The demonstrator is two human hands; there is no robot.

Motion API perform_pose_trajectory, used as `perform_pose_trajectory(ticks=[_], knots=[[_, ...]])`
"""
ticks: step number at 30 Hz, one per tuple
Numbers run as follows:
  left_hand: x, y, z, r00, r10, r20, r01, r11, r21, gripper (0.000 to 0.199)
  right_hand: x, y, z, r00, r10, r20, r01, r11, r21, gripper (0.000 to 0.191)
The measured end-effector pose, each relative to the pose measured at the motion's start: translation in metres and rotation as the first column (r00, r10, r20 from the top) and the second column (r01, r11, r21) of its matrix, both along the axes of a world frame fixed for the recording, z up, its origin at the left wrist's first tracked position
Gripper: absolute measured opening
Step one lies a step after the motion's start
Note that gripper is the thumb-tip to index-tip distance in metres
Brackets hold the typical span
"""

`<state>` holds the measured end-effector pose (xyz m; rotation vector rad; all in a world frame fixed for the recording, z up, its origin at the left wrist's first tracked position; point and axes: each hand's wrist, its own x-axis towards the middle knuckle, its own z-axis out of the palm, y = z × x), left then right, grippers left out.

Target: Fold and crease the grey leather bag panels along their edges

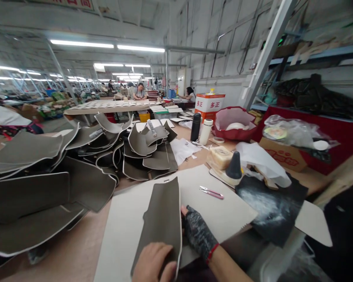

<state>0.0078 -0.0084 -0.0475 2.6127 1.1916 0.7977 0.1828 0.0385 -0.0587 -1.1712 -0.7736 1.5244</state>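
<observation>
A dark grey leather-like panel with a pale edge (161,207) lies lengthwise over a large cream sheet. My left hand (154,260), bare, rests on the panel's near end with its fingers bent over the surface. At the panel's right edge is my right hand (197,231), in a grey fingerless glove with a red cuff. Its thumb and fingertips touch or nearly touch that edge, and some fingers are hidden behind it. Pink-handled thread snips (211,192) lie on the cream sheet (223,211), to the right of the panel.
Stacked grey panels (26,196) cover the left side. Further back stand a black bottle (195,127), a white bottle (206,132) and a red bag (235,129). A dark cone (234,166) stands right, near a black powdered sheet (267,203). People sit in the background.
</observation>
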Motion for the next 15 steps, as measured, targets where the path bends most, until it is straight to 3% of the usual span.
perform_pose_trajectory(ticks=[3, 5, 9, 15], knots=[[0.021, 0.014, 0.019, 0.977, 0.199, 0.078, -0.157, 0.915, -0.371, 0.028, 0.002, 0.004, 0.009, 0.998, 0.021, 0.063, -0.022, 0.999, 0.023, 0.022], [0.033, 0.026, 0.025, 0.954, 0.277, 0.114, -0.18, 0.835, -0.52, 0.031, 0.004, 0.006, 0.013, 0.995, 0.055, 0.082, -0.057, 0.998, 0.027, 0.017], [0.044, 0.05, 0.023, 0.916, 0.364, 0.167, -0.194, 0.769, -0.61, 0.033, 0.002, 0.006, 0.015, 0.992, 0.105, 0.074, -0.107, 0.994, 0.027, 0.015], [0.044, 0.062, 0.015, 0.911, 0.375, 0.17, -0.186, 0.744, -0.642, 0.032, 0.002, 0.015, 0.007, 0.996, 0.091, 0.006, -0.091, 0.996, -0.024, 0.02]])
